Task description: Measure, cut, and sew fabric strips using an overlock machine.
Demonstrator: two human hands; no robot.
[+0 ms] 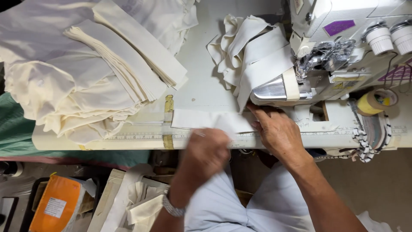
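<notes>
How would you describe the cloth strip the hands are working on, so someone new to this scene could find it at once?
Start at the white sewing machine at the upper right of the table. Just below and left of it, a cream fabric strip lies flat along the table's front edge, between the left hand and the right hand. Unlike the stacked strips farther left, it is single and spread out.

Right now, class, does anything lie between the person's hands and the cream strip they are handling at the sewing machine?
Nothing visible does. The left hand and right hand both rest directly on the cream fabric strip, which lies flat on the table just in front of the sewing machine.
</notes>
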